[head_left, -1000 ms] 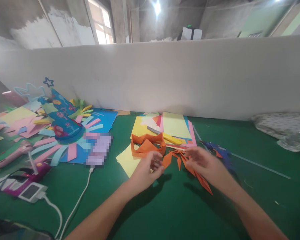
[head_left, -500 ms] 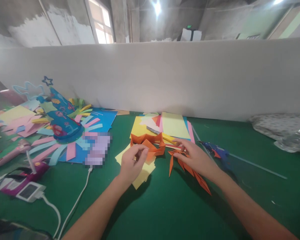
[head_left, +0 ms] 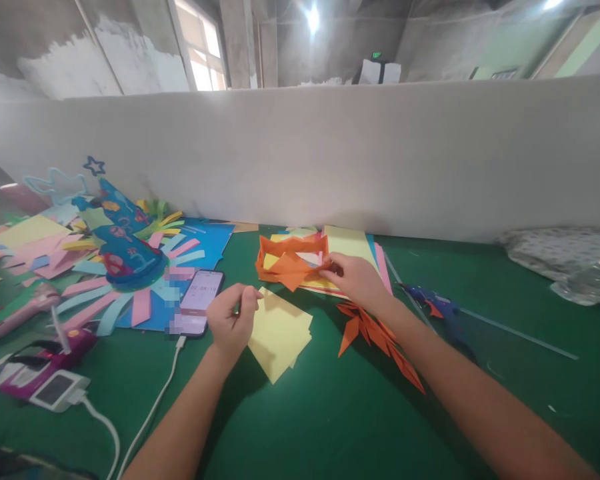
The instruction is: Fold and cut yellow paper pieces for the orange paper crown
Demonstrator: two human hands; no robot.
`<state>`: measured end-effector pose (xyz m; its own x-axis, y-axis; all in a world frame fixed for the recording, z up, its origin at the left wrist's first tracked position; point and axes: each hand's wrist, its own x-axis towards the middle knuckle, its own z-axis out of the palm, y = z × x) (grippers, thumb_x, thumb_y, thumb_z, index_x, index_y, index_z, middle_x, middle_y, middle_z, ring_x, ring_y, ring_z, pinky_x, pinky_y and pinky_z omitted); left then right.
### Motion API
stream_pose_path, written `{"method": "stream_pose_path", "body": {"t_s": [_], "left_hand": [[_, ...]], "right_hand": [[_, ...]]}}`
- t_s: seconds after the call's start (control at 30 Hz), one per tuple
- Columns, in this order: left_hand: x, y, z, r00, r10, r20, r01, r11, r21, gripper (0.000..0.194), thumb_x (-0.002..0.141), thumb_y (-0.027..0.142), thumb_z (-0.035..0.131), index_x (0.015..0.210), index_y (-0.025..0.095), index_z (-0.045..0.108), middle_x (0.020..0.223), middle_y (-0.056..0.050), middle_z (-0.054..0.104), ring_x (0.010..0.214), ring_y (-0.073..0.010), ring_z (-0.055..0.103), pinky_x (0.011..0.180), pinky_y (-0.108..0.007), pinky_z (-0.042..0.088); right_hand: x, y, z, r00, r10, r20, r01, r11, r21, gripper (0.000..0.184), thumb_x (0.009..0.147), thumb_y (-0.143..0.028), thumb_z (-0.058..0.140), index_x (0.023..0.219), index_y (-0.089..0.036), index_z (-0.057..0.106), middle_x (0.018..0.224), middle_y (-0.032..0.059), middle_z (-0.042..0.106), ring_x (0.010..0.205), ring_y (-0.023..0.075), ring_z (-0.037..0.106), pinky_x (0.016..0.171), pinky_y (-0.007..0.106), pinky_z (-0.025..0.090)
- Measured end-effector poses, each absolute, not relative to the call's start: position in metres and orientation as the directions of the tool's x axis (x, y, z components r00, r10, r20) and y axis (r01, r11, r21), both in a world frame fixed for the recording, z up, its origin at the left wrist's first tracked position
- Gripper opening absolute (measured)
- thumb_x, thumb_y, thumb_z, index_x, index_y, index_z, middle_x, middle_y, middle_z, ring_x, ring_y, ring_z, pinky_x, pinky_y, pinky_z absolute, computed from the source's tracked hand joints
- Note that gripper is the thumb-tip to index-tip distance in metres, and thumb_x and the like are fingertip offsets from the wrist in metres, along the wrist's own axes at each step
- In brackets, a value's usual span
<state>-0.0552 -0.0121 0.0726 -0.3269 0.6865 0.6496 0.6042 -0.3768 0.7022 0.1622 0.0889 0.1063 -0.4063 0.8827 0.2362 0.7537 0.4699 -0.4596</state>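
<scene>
An orange folded-paper crown (head_left: 289,270), ring-shaped with pointed sides and a square flap on its front, lies over the paper stack at the table's middle. The fingers of my right hand (head_left: 353,277) pinch its right end. My left hand (head_left: 233,317) is apart from the crown, fingers curled closed beside the upper-left corner of some pale yellow square sheets (head_left: 280,333); what it holds, if anything, is hidden. Below my right hand lies a cluster of pointed orange paper pieces (head_left: 375,327), partly covered by the wrist.
At left stand blue party hats (head_left: 130,253) with paper-strip brims. A phone (head_left: 200,297) with a charging cable and a magenta glue gun (head_left: 75,347) are nearer. A blue glue gun (head_left: 435,303) lies right. Coloured sheets (head_left: 350,247) sit behind, before a white partition (head_left: 330,160).
The orange crown has shifted up and away from me onto the paper stack. My left hand has left it and moved left; my right hand has moved left and up onto its end.
</scene>
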Motion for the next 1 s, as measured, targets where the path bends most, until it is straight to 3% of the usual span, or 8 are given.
{"method": "stream_pose_path", "body": {"t_s": [0.13, 0.27, 0.37, 0.43, 0.5, 0.6, 0.7, 1.0], "left_hand": [[-0.064, 0.001, 0.07, -0.091, 0.852, 0.516, 0.755, -0.279, 0.594, 0.028, 0.086, 0.031, 0.047, 0.066, 0.02, 0.062, 0.06, -0.002, 0.059, 0.057, -0.0151, 0.052, 0.057, -0.026, 0.038], [-0.072, 0.008, 0.058, 0.116, 0.95, 0.289, 0.82, -0.255, 0.512, 0.021, 0.084, 0.036, 0.051, 0.091, 0.021, 0.065, 0.097, -0.008, 0.066, 0.091, -0.0232, 0.06, 0.079, -0.033, 0.045], [-0.074, 0.005, 0.05, 0.204, 0.977, 0.059, 0.873, -0.209, 0.442, 0.063, 0.068, 0.047, 0.068, 0.123, 0.02, 0.051, 0.135, -0.016, 0.046, 0.123, -0.0349, 0.042, 0.097, -0.045, 0.038], [-0.072, 0.003, 0.048, 0.192, 0.973, -0.127, 0.919, -0.133, 0.371, 0.094, 0.056, 0.054, 0.074, 0.134, 0.017, 0.039, 0.146, -0.021, 0.028, 0.134, -0.0424, 0.023, 0.102, -0.054, 0.03], [-0.07, 0.002, 0.049, 0.171, 0.959, -0.224, 0.946, -0.097, 0.309, 0.106, 0.054, 0.058, 0.074, 0.14, 0.013, 0.03, 0.149, -0.023, 0.019, 0.136, -0.0444, 0.013, 0.104, -0.057, 0.024], [-0.068, 0.002, 0.051, 0.187, 0.954, -0.235, 0.953, -0.119, 0.277, 0.107, 0.058, 0.057, 0.073, 0.142, 0.014, 0.024, 0.15, -0.022, 0.017, 0.137, -0.0414, 0.013, 0.106, -0.054, 0.023], [-0.068, 0.002, 0.052, 0.205, 0.948, -0.244, 0.951, -0.134, 0.28, 0.103, 0.06, 0.055, 0.072, 0.142, 0.015, 0.024, 0.151, -0.021, 0.016, 0.138, -0.0397, 0.013, 0.107, -0.054, 0.022], [-0.062, 0.001, 0.05, 0.288, 0.931, -0.223, 0.915, -0.199, 0.351, 0.087, 0.068, 0.052, 0.068, 0.139, 0.021, 0.029, 0.153, -0.018, 0.011, 0.14, -0.0345, 0.009, 0.108, -0.054, 0.018]], "right_hand": [[0.158, 0.107, 0.109, -0.335, 0.896, 0.291, 0.759, 0.439, -0.48, 0.034, 0.082, -0.033, 0.052, 0.115, -0.023, 0.055, 0.087, 0.0025, 0.07, 0.069, 0.0173, 0.061, 0.059, 0.026, 0.039], [0.159, 0.099, 0.1, -0.356, 0.896, 0.264, 0.754, 0.443, -0.485, 0.058, 0.083, -0.033, 0.051, 0.138, -0.025, 0.034, 0.099, 0.0031, 0.07, 0.072, 0.0174, 0.063, 0.06, 0.027, 0.043], [0.167, 0.077, 0.087, -0.428, 0.884, 0.19, 0.753, 0.465, -0.466, 0.048, 0.085, -0.029, 0.049, 0.132, -0.026, 0.043, 0.101, 0.0028, 0.069, 0.077, 0.0178, 0.064, 0.065, 0.029, 0.046], [0.174, 0.06, 0.079, -0.496, 0.856, 0.148, 0.74, 0.506, -0.443, 0.04, 0.085, -0.031, 0.05, 0.124, -0.025, 0.052, 0.107, 0.0041, 0.068, 0.09, 0.0207, 0.063, 0.075, 0.033, 0.048], [0.181, 0.044, 0.071, -0.617, 0.779, 0.115, 0.683, 0.602, -0.413, 0.04, 0.084, -0.036, 0.053, 0.122, -0.025, 0.054, 0.121, 0.005, 0.061, 0.11, 0.0236, 0.056, 0.09, 0.038, 0.045], [0.192, 0.027, 0.059, -0.764, 0.645, 0.012, 0.601, 0.719, -0.35, 0.041, 0.086, -0.04, 0.052, 0.126, -0.03, 0.052, 0.136, 0.0027, 0.05, 0.124, 0.0244, 0.045, 0.101, 0.043, 0.037], [0.204, 0.021, 0.043, -0.754, 0.657, 0.007, 0.639, 0.736, -0.223, 0.044, 0.092, -0.031, 0.041, 0.136, -0.03, 0.042, 0.146, 0.0035, 0.037, 0.133, 0.0251, 0.034, 0.106, 0.049, 0.028], [0.232, 0.039, 0.028, -0.751, 0.653, 0.095, 0.657, 0.754, 0.012, 0.055, 0.081, -0.003, 0.035, 0.13, -0.022, 0.05, 0.14, 0.0084, 0.045, 0.132, 0.026, 0.035, 0.107, 0.058, 0.019]]}}
